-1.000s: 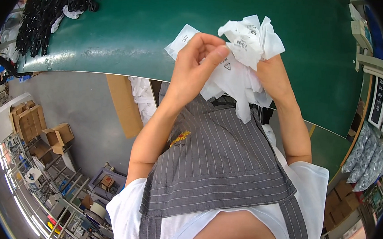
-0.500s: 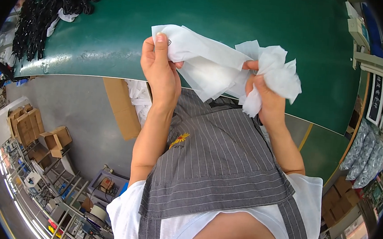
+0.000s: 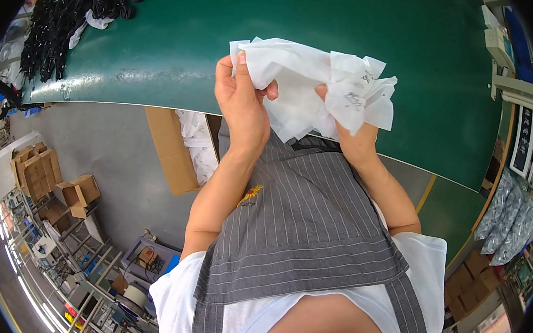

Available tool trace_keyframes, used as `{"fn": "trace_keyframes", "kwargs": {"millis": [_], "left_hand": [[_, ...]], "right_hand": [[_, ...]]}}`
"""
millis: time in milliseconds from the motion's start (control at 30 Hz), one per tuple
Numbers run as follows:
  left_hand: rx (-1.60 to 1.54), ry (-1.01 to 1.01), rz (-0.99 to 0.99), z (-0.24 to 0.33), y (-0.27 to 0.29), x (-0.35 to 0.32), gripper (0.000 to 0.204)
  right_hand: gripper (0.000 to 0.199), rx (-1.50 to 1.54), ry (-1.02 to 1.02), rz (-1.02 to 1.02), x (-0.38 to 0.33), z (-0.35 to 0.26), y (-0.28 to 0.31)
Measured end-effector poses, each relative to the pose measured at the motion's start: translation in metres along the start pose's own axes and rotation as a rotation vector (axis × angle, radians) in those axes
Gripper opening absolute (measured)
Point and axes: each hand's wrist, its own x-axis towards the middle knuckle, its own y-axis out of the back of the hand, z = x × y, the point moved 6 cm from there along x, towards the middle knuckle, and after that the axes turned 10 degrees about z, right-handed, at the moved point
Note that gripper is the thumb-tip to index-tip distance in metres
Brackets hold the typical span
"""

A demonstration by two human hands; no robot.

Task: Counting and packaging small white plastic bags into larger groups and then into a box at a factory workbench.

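open passage across green tabletop [image 3: 443,74] right of white sheets [image 3: 304,85], black cables [image 3: 58,31] blocking far left

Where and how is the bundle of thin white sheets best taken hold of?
Probably pinch the bundle at its smoother left edge, from the left, where the left hand holds it: its right end, at the right hand, is crumpled.
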Motion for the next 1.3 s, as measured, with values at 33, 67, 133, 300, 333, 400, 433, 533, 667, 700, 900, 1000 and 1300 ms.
{"fn": "trace_keyframes", "kwargs": {"millis": [33, 67, 133, 300, 333, 400, 433, 533, 667, 700, 900, 1000, 1300], "left_hand": [[0.008, -0.011, 0.000, 0.001, 0.000, 0.000, 0.023], [0.007, -0.010, 0.000, 0.001, 0.001, 0.001, 0.023], [0.056, -0.043, 0.044, 0.003, 0.008, 0.007, 0.020], [0.125, -0.173, 0.063, 0.009, 0.015, 0.016, 0.019], [0.164, -0.245, 0.077, 0.012, 0.014, 0.015, 0.019], [0.164, -0.218, 0.079, 0.011, 0.016, 0.015, 0.018], [0.163, -0.193, 0.082, 0.009, 0.017, 0.015, 0.018], [0.289, -0.295, 0.086, 0.020, 0.013, 0.008, 0.019], [0.356, -0.417, 0.091, 0.027, 0.013, 0.008, 0.018], [0.353, -0.421, 0.099, 0.027, 0.013, 0.007, 0.019], [0.297, -0.325, 0.082, 0.022, 0.008, 0.005, 0.019], [0.294, -0.313, 0.056, 0.021, 0.005, 0.001, 0.019], [0.300, -0.339, 0.109, 0.022, 0.015, 0.009, 0.021]], "right_hand": [[0.023, 0.000, 0.000, 0.000, 0.000, 0.007, 0.003], [0.028, -0.098, 0.032, 0.041, -0.001, 0.015, 0.011], [0.030, -0.101, 0.169, 0.087, 0.003, -0.001, 0.016], [0.027, 0.168, -0.183, -0.021, 0.004, 0.002, 0.025], [0.027, 0.157, -0.212, -0.070, 0.002, 0.007, 0.026], [0.026, 0.147, -0.242, -0.119, 0.001, 0.008, 0.024], [0.026, 0.134, -0.264, -0.096, 0.002, 0.006, 0.024], [0.026, 0.088, -0.281, -0.116, -0.003, 0.016, 0.031], [0.031, 0.174, -0.298, -0.242, -0.010, 0.019, 0.028], [0.031, 0.175, -0.298, -0.246, -0.009, 0.014, 0.023], [0.054, 0.096, -0.103, -0.107, -0.009, -0.002, 0.002], [0.040, 0.052, -0.124, -0.076, -0.002, -0.002, 0.005], [0.015, 0.178, -0.208, 0.081, 0.005, 0.014, 0.018]]}}
